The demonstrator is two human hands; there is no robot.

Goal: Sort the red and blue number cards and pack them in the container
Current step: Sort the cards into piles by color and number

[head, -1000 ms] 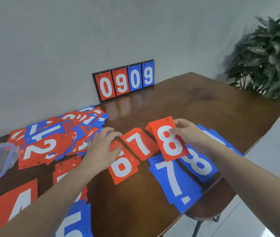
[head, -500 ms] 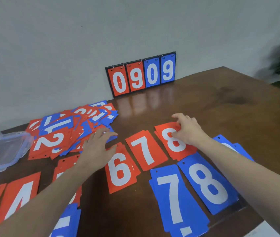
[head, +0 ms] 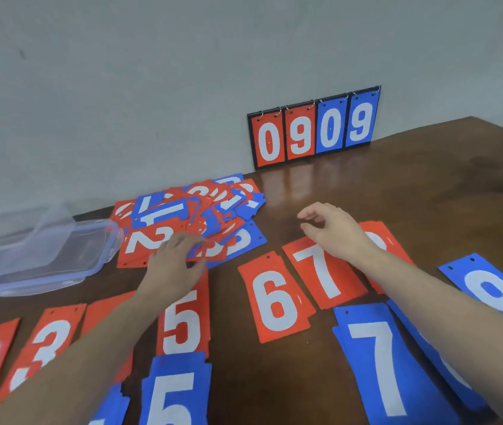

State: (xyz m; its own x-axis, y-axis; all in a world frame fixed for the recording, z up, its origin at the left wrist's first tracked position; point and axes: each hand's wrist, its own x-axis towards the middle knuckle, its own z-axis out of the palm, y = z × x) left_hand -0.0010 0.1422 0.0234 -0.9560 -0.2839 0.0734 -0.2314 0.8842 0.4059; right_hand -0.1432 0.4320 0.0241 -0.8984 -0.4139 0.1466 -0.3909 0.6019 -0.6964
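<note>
While the sorted rows lie spread nearest the person, the sorting step looks only partly done: the mixed pile point(head: 192, 219) of red and blue cards sits just beyond the left hand point(head: 173, 265), whose fingers rest on its near edge; I cannot tell whether they pinch a card. The right hand point(head: 333, 231) hovers with relaxed, parted fingers, holding nothing, above the red 7 point(head: 320, 271) on the tabletop point(head: 397, 204). The red 6 point(head: 274, 299) lies between the two hands. Laid-out cards run lengthwise away from the person, punched ends far, digits upright. Next, I judge, one card must be drawn from the pile and matched by colour and number. The clear container point(head: 51, 256) waits left of the left hand, holding no cards.
</note>
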